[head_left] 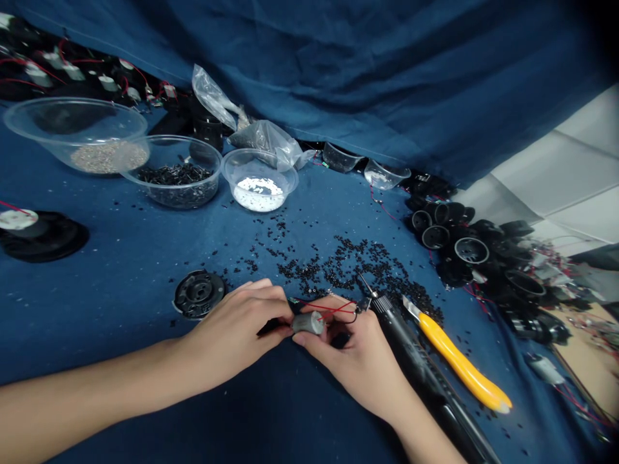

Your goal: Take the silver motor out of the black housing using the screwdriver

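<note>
A small grey cylindrical motor with red wires is held between my two hands, above the blue cloth. My left hand pinches its left end, where the fingertips hide that end. The thumb and fingers of my right hand close around its right side, and the red wires run over that hand to a small dark part. Left of my left hand lies a round black plastic cap. Beside my right hand is a black electric screwdriver, its bit pointing away from me.
A yellow-handled knife lies right of the screwdriver. Tiny black pieces are scattered beyond my hands. Clear bowls of screws, black parts and white pieces stand farther back. Black cups crowd the right; a motor on a black base sits left.
</note>
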`<state>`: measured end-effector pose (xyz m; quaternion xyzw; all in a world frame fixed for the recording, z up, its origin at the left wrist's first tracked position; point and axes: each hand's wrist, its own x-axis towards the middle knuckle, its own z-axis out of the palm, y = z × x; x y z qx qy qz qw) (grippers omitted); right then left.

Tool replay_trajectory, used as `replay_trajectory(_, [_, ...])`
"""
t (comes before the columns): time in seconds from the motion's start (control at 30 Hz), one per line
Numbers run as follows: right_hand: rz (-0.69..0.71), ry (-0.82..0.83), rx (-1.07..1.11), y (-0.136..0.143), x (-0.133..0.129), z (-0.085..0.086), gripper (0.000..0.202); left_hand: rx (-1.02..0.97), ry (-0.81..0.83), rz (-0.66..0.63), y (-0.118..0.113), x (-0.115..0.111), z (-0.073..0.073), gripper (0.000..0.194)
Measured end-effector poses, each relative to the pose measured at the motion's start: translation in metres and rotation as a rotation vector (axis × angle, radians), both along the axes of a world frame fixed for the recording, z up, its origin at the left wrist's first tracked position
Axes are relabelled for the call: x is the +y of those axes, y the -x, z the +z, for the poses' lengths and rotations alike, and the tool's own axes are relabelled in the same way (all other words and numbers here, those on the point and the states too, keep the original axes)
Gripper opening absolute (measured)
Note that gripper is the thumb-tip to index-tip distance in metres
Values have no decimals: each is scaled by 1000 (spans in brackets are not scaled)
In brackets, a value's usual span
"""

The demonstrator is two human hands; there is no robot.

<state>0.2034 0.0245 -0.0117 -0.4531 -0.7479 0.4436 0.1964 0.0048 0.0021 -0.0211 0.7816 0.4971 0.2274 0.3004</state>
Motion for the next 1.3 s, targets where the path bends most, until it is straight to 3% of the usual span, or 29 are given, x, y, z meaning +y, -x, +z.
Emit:
replay_trajectory(0.53, [25, -264, -37, 7, -5, -11, 19, 10, 2, 22, 0, 1, -4, 10])
replay_trajectory(1.3, [23, -255, -40, 9, -2, -15, 22, 1, 24, -5, 2, 2, -1, 10])
